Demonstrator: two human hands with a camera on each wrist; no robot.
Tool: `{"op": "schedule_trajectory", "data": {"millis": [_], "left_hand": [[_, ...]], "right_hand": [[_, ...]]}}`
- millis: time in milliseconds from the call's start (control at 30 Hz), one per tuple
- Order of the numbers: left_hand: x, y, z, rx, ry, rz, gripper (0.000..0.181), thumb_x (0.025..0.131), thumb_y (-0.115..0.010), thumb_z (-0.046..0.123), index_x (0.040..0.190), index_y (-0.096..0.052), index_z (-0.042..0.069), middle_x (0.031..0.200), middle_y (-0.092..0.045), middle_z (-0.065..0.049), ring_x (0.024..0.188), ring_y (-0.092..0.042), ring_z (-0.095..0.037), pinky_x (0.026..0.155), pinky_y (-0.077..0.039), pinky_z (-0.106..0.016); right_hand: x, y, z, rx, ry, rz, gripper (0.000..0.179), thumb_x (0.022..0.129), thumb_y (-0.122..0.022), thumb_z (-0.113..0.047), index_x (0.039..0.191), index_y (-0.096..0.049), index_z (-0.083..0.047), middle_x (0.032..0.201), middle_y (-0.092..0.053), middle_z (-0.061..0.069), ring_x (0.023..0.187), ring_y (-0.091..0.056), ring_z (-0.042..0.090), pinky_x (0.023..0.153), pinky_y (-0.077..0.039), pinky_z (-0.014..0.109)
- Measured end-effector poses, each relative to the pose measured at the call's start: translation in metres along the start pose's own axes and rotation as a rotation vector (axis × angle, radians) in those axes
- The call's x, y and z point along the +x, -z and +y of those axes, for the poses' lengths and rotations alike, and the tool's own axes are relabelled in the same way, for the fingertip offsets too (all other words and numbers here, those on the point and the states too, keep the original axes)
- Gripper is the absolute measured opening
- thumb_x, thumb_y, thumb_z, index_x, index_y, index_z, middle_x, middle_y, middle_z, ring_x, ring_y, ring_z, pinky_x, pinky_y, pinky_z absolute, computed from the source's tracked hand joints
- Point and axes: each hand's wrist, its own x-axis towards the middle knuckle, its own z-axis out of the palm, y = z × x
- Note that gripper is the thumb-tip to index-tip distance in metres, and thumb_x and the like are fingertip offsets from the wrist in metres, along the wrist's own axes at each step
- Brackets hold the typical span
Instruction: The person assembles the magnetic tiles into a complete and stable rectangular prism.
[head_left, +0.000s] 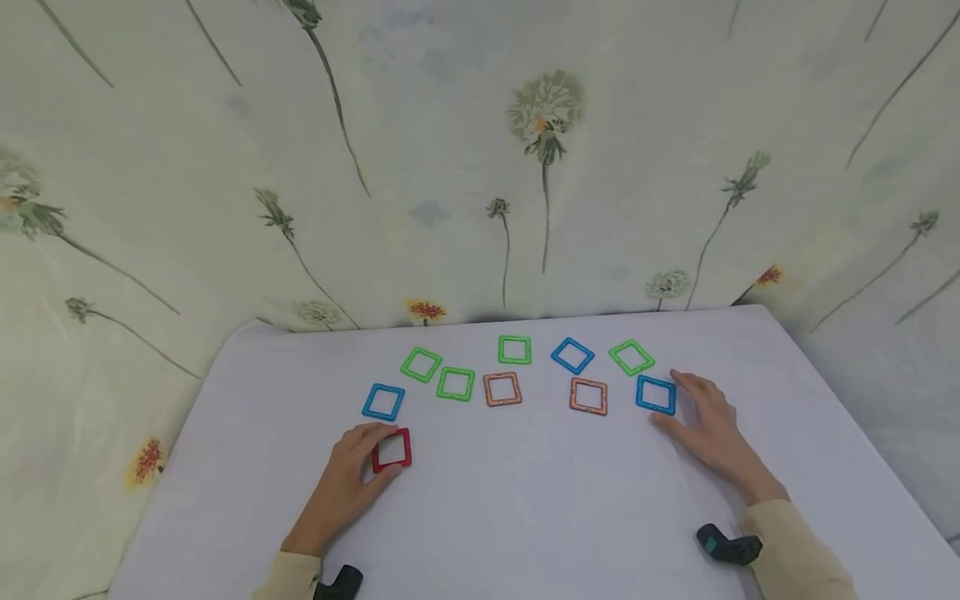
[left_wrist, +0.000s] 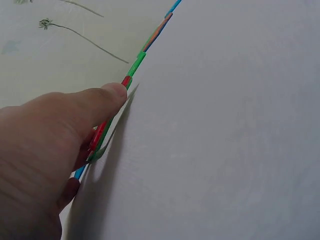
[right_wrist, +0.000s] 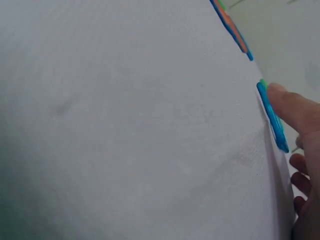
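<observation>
My left hand [head_left: 347, 472] grips a red square plastic frame [head_left: 407, 447] by its edges, fingers at its far side and thumb at the near side. In the left wrist view the thumb presses on the edge of that red frame; whether it is lifted off the table I cannot tell. On the right, my right hand [head_left: 716, 437] rests beside a blue square frame [head_left: 657, 381], thumb and forefinger spread at its right side. In the right wrist view the thumb [right_wrist: 287, 102] is close to the blue frame [right_wrist: 271, 116]; contact is unclear.
Across the back of the white table [head_left: 517, 500] lie green frames [head_left: 514, 361], two orange ones [head_left: 502, 402] [head_left: 588, 409] and further blue ones [head_left: 384, 417] [head_left: 573, 341]. A cloth with printed dandelions [head_left: 547, 108] hangs behind the table's far edge.
</observation>
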Motion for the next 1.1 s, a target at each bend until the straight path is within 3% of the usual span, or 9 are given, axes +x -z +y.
{"op": "schedule_trajectory", "data": {"millis": [200, 667, 1100], "left_hand": [[0.001, -0.003, -0.002, 0.023, -0.044, 0.011, 0.054, 0.077, -0.078, 0.028, 0.127, -0.057, 0.025, 0.126, -0.056, 0.002, 0.118, -0.049, -0.019, 0.092, -0.049, -0.046], [0.002, -0.001, -0.001, 0.047, -0.011, 0.007, 0.054, 0.077, -0.078, 0.029, 0.127, -0.057, 0.025, 0.126, -0.056, 0.002, 0.118, -0.049, -0.018, 0.095, -0.047, -0.045], [0.002, 0.0, 0.0, 0.051, 0.0, 0.004, 0.052, 0.078, -0.077, 0.031, 0.126, -0.058, 0.026, 0.126, -0.056, 0.003, 0.119, -0.049, -0.017, 0.096, -0.048, -0.044]], "right_hand": [[-0.002, -0.004, 0.002, -0.048, 0.03, 0.027, 0.079, 0.087, -0.064, -0.044, 0.147, -0.029, -0.007, 0.142, -0.03, 0.028, 0.127, -0.026, 0.049, 0.096, -0.018, 0.067], [0.009, -0.004, 0.004, -0.074, 0.086, 0.063, 0.063, 0.089, -0.063, -0.039, 0.138, -0.043, -0.006, 0.138, -0.034, 0.024, 0.123, -0.028, 0.046, 0.089, -0.022, 0.063], [0.007, -0.006, 0.007, -0.024, 0.03, 0.077, 0.063, 0.087, -0.065, -0.043, 0.134, -0.047, -0.006, 0.136, -0.037, 0.025, 0.124, -0.029, 0.046, 0.094, -0.02, 0.066]]}}
